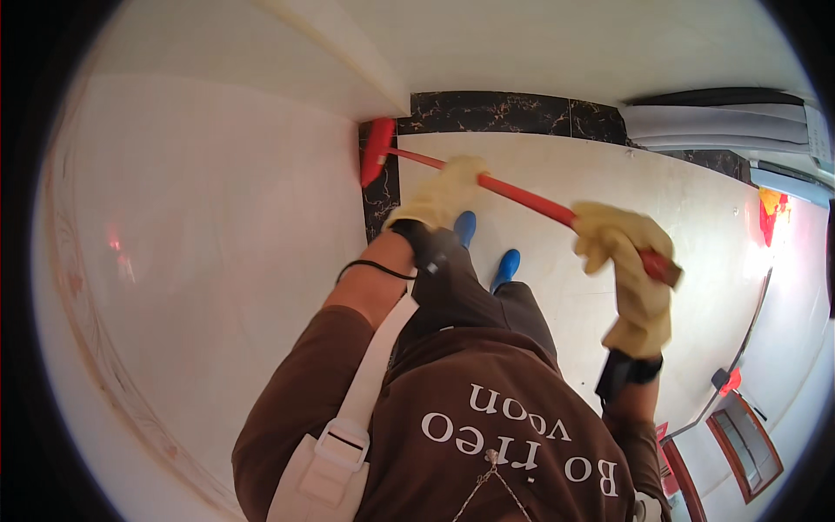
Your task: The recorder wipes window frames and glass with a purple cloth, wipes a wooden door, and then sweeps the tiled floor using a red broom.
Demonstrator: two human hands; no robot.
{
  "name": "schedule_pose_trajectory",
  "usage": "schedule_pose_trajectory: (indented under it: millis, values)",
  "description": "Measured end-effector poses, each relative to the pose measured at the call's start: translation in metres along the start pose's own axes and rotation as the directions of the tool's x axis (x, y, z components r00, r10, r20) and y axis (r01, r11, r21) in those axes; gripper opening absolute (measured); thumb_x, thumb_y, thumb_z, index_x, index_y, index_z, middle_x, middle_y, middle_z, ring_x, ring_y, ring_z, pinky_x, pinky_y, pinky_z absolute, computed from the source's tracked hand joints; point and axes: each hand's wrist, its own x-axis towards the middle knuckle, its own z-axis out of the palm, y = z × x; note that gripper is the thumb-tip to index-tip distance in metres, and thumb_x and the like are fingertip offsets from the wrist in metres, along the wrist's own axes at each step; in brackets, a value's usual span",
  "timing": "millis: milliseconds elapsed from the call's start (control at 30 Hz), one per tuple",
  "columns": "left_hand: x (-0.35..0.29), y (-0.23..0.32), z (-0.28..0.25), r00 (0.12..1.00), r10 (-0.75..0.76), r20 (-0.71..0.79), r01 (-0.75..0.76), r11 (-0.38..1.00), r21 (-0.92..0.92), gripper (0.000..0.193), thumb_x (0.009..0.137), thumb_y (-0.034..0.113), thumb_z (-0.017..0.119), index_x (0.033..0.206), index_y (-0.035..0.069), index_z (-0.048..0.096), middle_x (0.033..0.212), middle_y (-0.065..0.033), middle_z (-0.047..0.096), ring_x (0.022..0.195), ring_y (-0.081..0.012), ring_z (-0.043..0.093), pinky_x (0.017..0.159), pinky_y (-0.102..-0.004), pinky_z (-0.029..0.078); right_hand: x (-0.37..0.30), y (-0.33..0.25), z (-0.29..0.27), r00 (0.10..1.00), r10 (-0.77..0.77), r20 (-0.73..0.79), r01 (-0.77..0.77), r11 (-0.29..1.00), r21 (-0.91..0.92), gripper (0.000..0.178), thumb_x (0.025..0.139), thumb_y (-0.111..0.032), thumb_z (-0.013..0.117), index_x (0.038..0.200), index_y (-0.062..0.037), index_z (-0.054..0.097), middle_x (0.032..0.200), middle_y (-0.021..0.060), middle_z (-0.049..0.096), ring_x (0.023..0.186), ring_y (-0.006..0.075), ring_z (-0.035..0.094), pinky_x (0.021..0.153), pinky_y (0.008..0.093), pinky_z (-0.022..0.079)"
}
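Both my hands wear cream rubber gloves and grip a red broom [526, 198] by its long handle. My left hand [442, 193] is wrapped round the handle lower down, nearer the broom's red head. Near the handle's top end, my right hand [628, 248] is closed round it, and the tip sticks out past the fingers. The red head is at the corner by the left wall, over the dark marble floor border [487, 113]. Its bristles cannot be made out clearly.
Pale floor tiles [557, 161] spread under my blue shoes [505, 268]. A white wall [235, 217] rises at the left. Grey-and-white padded layers [718, 126] stand at the far right. A wood-framed panel [746, 445] and a red dustpan-like object [731, 380] are at the lower right.
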Motion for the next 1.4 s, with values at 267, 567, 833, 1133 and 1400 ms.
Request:
schedule_pose_trajectory:
  millis: [267,567,833,1133,1400]
  values:
    - [0.009,0.17,0.038,0.946,0.211,0.246,-0.219,0.976,0.007,0.023,0.069,0.005,0.074,0.088,0.017,0.07,0.087,-0.0064,0.072,0.088,-0.0334,0.069,0.082,-0.0474,0.053,-0.09,-0.08,-0.027,0.762,-0.635,0.126,0.62,0.661,-0.423,0.023,0.091,-0.003,0.056,0.069,-0.0046,0.062,0.059,-0.0011,0.06,0.055,0.0145,0.05,0.06,0.0285,0.044]
    - [0.045,0.077,-0.006,0.969,0.222,-0.111,-0.216,0.974,0.066,0.018,0.072,0.005,0.074,0.087,0.015,0.076,0.088,-0.0118,0.075,0.09,-0.0342,0.072,0.082,-0.0475,0.055,-0.02,-0.025,-0.025,0.955,-0.26,-0.14,0.255,0.966,-0.051,0.015,0.087,-0.005,0.065,0.089,0.009,0.071,0.083,0.0161,0.071,0.066,0.0219,0.063,0.06,0.0315,0.048]
    - [0.091,0.098,0.046,0.883,0.38,0.277,-0.403,0.914,0.032,0.021,0.071,0.006,0.073,0.088,0.017,0.073,0.087,-0.0084,0.074,0.089,-0.0329,0.071,0.081,-0.0467,0.054,-0.055,-0.052,-0.02,0.892,-0.45,-0.047,0.377,0.797,-0.472,0.021,0.091,-0.01,0.064,0.097,0.0084,0.072,0.073,0.0082,0.067,0.063,0.0144,0.06,0.058,0.0271,0.046]
    - [0.028,0.154,0.014,0.961,0.215,-0.174,-0.212,0.977,0.035,0.017,0.072,0.007,0.073,0.084,0.017,0.068,0.084,-0.0076,0.072,0.083,-0.0348,0.068,0.078,-0.0486,0.051,-0.023,-0.074,-0.062,0.569,-0.775,0.276,0.822,0.526,-0.218,0.024,0.062,-0.001,0.071,0.058,-0.013,0.05,0.053,-0.003,0.048,0.038,0.0113,0.039,0.035,0.0326,0.025]
    - [0.088,0.05,-0.03,0.995,0.051,-0.086,-0.058,0.995,-0.081,0.017,0.077,0.009,0.072,0.093,0.013,0.073,0.084,-0.015,0.074,0.081,-0.0393,0.071,0.073,-0.0463,0.056,0.029,-0.031,-0.01,0.936,-0.311,-0.163,0.308,0.95,-0.045,0.023,0.096,-0.012,0.06,0.102,0.0066,0.074,0.077,0.0103,0.067,0.062,0.0156,0.055,0.06,0.029,0.044]
